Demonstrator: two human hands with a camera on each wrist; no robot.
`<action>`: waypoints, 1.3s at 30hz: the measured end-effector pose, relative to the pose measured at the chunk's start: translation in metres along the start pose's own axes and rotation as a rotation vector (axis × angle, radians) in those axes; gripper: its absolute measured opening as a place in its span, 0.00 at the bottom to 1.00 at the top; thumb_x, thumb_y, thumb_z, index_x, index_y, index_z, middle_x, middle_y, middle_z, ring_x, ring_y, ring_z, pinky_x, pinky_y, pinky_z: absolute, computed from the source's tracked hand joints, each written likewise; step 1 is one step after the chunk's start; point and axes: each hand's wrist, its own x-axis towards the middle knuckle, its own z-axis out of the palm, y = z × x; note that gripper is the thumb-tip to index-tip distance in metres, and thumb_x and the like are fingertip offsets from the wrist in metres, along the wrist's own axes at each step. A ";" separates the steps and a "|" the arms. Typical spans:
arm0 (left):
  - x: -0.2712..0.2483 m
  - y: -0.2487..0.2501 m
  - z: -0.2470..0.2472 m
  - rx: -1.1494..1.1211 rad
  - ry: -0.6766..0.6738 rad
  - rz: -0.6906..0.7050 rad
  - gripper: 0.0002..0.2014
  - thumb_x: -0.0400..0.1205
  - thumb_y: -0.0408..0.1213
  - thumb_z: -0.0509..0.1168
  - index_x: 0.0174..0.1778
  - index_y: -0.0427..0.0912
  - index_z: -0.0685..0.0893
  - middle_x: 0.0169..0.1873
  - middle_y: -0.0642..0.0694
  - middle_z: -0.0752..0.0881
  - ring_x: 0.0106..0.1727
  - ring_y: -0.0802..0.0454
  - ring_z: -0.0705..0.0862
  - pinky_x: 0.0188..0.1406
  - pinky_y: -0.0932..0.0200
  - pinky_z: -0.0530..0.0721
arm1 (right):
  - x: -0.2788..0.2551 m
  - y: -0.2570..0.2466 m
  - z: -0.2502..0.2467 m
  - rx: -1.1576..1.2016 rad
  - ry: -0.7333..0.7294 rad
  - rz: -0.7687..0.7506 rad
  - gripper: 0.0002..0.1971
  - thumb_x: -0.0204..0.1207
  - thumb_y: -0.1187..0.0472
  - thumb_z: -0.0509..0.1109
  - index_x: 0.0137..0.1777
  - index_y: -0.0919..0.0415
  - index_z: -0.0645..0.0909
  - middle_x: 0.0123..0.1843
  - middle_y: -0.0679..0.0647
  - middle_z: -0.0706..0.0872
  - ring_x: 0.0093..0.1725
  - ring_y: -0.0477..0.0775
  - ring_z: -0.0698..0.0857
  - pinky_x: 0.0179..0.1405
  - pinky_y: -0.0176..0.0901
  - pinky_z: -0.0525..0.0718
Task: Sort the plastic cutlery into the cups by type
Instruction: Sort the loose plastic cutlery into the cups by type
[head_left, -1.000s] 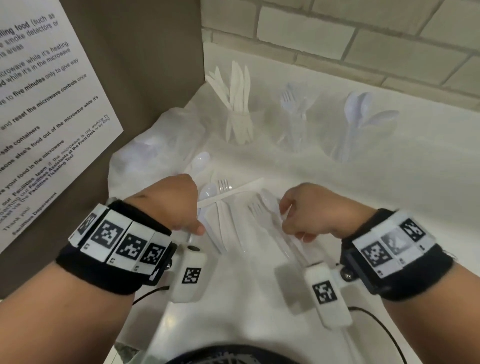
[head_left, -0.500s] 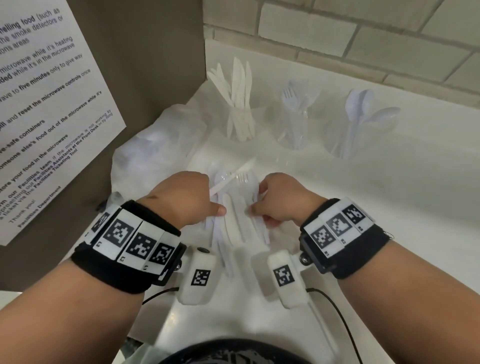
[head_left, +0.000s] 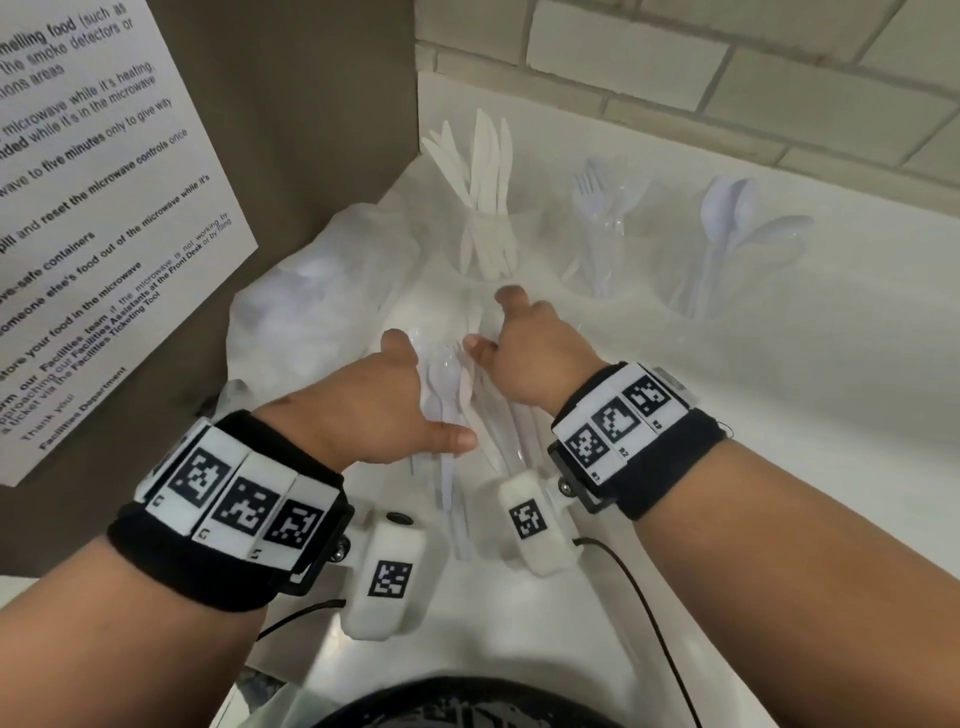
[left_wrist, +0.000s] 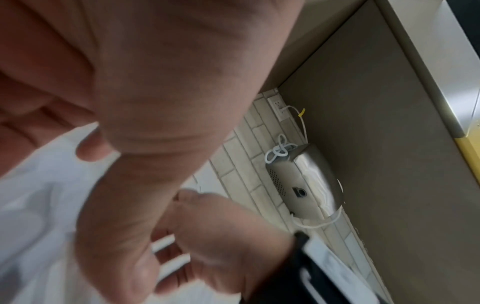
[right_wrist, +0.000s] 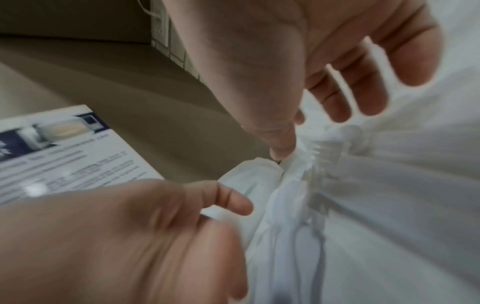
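Note:
A bundle of white and clear plastic cutlery (head_left: 457, 410) lies on the white counter (head_left: 779, 441) between my two hands. My left hand (head_left: 400, 395) presses it from the left with thumb and fingers stretched out. From the right, my right hand (head_left: 524, 343) presses it with spread fingers; its thumb (right_wrist: 283, 148) touches the pile (right_wrist: 306, 185). Three clear cups stand behind: knives (head_left: 488, 228), forks (head_left: 602, 234), spoons (head_left: 727, 244). Which pieces are in the bundle is partly hidden by my hands.
A crumpled clear plastic bag (head_left: 322, 312) lies left of the pile against a brown panel (head_left: 311, 130) that carries a printed notice (head_left: 93, 208). A tiled wall (head_left: 727, 78) runs behind the cups. Bare counter stretches to the right.
My hands have come together and moved forward, sweeping the scattered cutlery into one bundle. Their fingers, curled a second ago, are now stretched out.

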 end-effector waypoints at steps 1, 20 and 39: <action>0.000 0.003 0.002 0.018 -0.022 0.017 0.45 0.68 0.58 0.77 0.71 0.40 0.63 0.51 0.49 0.76 0.37 0.62 0.79 0.37 0.64 0.78 | 0.005 -0.001 -0.001 0.016 0.009 -0.030 0.30 0.82 0.45 0.62 0.79 0.53 0.57 0.70 0.62 0.72 0.63 0.67 0.80 0.58 0.54 0.81; 0.012 0.004 0.015 0.026 -0.061 -0.085 0.42 0.69 0.50 0.79 0.66 0.37 0.58 0.27 0.44 0.86 0.27 0.48 0.85 0.27 0.58 0.81 | 0.047 -0.020 -0.007 -0.039 0.054 -0.014 0.17 0.77 0.56 0.62 0.29 0.60 0.64 0.28 0.52 0.72 0.27 0.49 0.71 0.24 0.40 0.64; 0.001 -0.005 0.006 0.032 -0.055 -0.089 0.32 0.71 0.45 0.78 0.66 0.35 0.74 0.51 0.41 0.87 0.49 0.44 0.88 0.52 0.46 0.87 | -0.017 0.027 -0.008 0.092 -0.207 0.146 0.35 0.69 0.30 0.68 0.58 0.63 0.73 0.43 0.51 0.81 0.37 0.54 0.88 0.42 0.48 0.90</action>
